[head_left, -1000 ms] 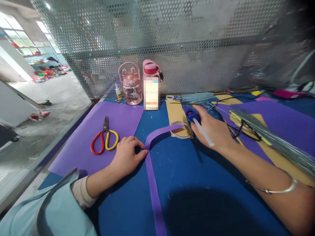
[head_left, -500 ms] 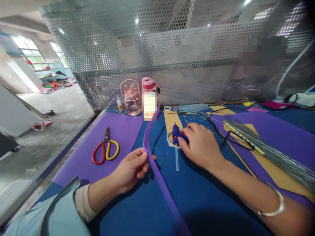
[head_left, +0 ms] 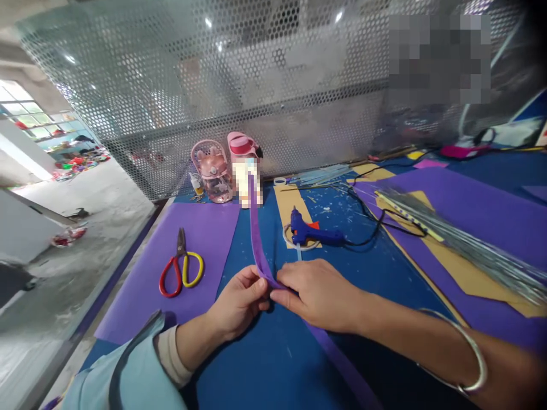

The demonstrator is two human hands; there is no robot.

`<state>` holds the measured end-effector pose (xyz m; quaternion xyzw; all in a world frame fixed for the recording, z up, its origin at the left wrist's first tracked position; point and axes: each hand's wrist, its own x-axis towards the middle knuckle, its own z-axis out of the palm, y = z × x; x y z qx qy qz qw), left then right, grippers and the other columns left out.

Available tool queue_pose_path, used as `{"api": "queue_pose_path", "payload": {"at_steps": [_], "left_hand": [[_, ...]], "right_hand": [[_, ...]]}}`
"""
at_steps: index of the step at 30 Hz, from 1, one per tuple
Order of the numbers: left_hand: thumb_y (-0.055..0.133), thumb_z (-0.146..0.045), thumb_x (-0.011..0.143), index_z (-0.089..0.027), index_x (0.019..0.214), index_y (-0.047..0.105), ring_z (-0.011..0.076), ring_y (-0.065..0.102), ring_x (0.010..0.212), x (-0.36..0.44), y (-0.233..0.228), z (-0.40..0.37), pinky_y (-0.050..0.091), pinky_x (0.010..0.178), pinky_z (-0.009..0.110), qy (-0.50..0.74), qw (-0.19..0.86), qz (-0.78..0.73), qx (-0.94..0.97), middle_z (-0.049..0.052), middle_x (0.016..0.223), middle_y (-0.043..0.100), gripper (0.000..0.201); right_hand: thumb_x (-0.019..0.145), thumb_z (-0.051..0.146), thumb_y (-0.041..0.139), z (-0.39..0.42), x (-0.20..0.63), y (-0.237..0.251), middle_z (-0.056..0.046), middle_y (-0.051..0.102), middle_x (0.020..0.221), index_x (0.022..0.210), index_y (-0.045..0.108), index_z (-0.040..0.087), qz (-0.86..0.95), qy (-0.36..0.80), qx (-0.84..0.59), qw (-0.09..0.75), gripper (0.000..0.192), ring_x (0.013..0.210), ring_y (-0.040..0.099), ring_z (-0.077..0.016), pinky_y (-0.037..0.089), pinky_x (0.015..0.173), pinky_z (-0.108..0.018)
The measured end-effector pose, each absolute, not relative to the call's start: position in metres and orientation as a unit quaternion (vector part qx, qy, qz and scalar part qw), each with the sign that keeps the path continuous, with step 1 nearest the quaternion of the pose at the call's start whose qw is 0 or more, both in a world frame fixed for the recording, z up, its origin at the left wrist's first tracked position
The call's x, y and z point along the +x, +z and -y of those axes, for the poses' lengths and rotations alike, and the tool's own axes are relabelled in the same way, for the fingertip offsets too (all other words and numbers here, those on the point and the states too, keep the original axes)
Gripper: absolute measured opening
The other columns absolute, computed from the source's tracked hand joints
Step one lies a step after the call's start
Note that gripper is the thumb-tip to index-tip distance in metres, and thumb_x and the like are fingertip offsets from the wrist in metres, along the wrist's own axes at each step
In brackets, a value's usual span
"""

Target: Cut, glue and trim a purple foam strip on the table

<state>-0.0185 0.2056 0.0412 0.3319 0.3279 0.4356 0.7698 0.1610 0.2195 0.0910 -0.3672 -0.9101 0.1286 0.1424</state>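
Note:
A long purple strip (head_left: pixel 258 245) runs up from the bottom edge toward the pink bottle, bending where my hands meet. My left hand (head_left: pixel 243 299) pinches it between thumb and fingers. Close beside, my right hand (head_left: pixel 314 293) is closed on the same strip, fingers and thumb pressed together. Just beyond my right hand lies a blue glue gun (head_left: pixel 314 232) on its side, with a clear glue stick (head_left: pixel 299 251) showing under it. Left of my hands, scissors (head_left: pixel 182 265) with one red and one yellow handle rest on a purple sheet (head_left: pixel 141 285).
A clear pink bottle (head_left: pixel 215 173), a second pink bottle (head_left: pixel 243 145) and a small glue bottle (head_left: pixel 196 184) stand by the perforated metal screen (head_left: pixel 273 114). At right, a bundle of thin wires (head_left: pixel 465 250) lies over tan and purple sheets. A black cord (head_left: pixel 370 236) trails from the glue gun.
My right hand has let go of the glue gun, which now lies on the table, and has come down and left to grip the purple strip beside my left hand. The view has shifted right.

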Motion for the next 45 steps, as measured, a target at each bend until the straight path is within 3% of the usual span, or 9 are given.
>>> {"api": "queue_pose_path", "payload": {"at_steps": [6,11,15,23,29,35,40,45], "left_hand": [[0.082,-0.033,0.064,-0.014,0.08,0.063,0.007,0.045,0.055,-0.02,0.037,-0.205,0.032,0.056,0.022,0.412,0.777,-0.321,0.352,-0.002,0.063,0.056,0.031],[0.083,-0.035,0.062,-0.013,0.072,0.063,0.0077,0.043,0.054,-0.023,0.037,-0.206,0.03,0.056,0.022,0.402,0.779,-0.326,0.355,-0.003,0.057,0.052,0.031],[0.084,-0.035,0.059,-0.012,0.064,0.063,0.0085,0.043,0.055,-0.022,0.036,-0.208,0.03,0.056,0.023,0.396,0.778,-0.322,0.366,-0.002,0.056,0.052,0.031],[0.085,-0.035,0.056,-0.011,0.065,0.066,0.0098,0.047,0.058,-0.018,0.042,-0.21,0.036,0.058,0.024,0.408,0.783,-0.321,0.342,0.001,0.061,0.055,0.033],[0.085,-0.031,0.059,-0.013,0.077,0.067,0.009,0.057,0.063,-0.021,0.041,-0.213,0.044,0.064,0.021,0.403,0.829,-0.295,0.253,0.0,0.068,0.061,0.031],[0.085,-0.028,0.059,-0.013,0.081,0.067,0.0078,0.06,0.065,-0.023,0.04,-0.218,0.047,0.065,0.019,0.416,0.834,-0.294,0.211,0.0,0.071,0.064,0.032],[0.081,-0.028,0.066,-0.012,0.083,0.066,0.0109,0.064,0.07,-0.022,0.04,-0.22,0.051,0.071,0.022,0.422,0.844,-0.266,0.199,0.003,0.074,0.066,0.028],[0.077,-0.026,0.072,-0.013,0.08,0.062,0.0106,0.065,0.072,-0.024,0.04,-0.221,0.052,0.072,0.022,0.437,0.839,-0.271,0.179,0.003,0.081,0.067,0.021]], "right_hand": [[0.09,0.018,0.043,-0.217,0.157,0.085,-0.003,0.065,0.076,0.079,0.06,0.017,0.936,0.135,-0.293,0.141,0.021,0.065,0.057,-0.0152,0.032,0.057,-0.028],[0.092,0.029,0.044,-0.218,0.158,0.081,-0.003,0.063,0.071,0.076,0.059,0.017,0.928,0.107,-0.319,0.16,0.025,0.064,0.056,-0.0154,0.031,0.056,-0.029],[0.091,0.017,0.042,-0.218,0.158,0.082,-0.002,0.061,0.069,0.073,0.058,0.017,0.944,0.092,-0.278,0.15,0.024,0.062,0.053,-0.0142,0.031,0.057,-0.028],[0.095,0.024,0.035,-0.217,0.16,0.078,-0.003,0.059,0.063,0.068,0.057,0.016,0.934,0.107,-0.301,0.158,0.036,0.058,0.053,-0.0143,0.032,0.057,-0.028],[0.093,0.027,0.042,-0.213,0.151,0.075,-0.001,0.06,0.066,0.071,0.057,0.018,0.875,0.253,-0.352,0.215,0.028,0.061,0.054,-0.0128,0.038,0.057,-0.023],[0.083,0.031,0.057,-0.21,0.146,0.071,0.007,0.04,0.049,0.069,0.051,0.021,0.738,0.375,-0.47,0.307,0.018,0.044,0.037,-0.0093,0.031,0.043,-0.022],[0.083,0.037,0.055,-0.209,0.146,0.069,0.009,0.029,0.047,0.058,0.029,0.023,0.735,0.412,-0.453,0.291,0.038,0.043,0.028,-0.0077,0.025,0.041,-0.022],[0.084,0.044,0.052,-0.211,0.151,0.072,0.009,0.032,0.052,0.067,0.033,0.023,0.756,0.439,-0.425,0.236,0.034,0.045,0.032,-0.0083,0.025,0.042,-0.021]]}}
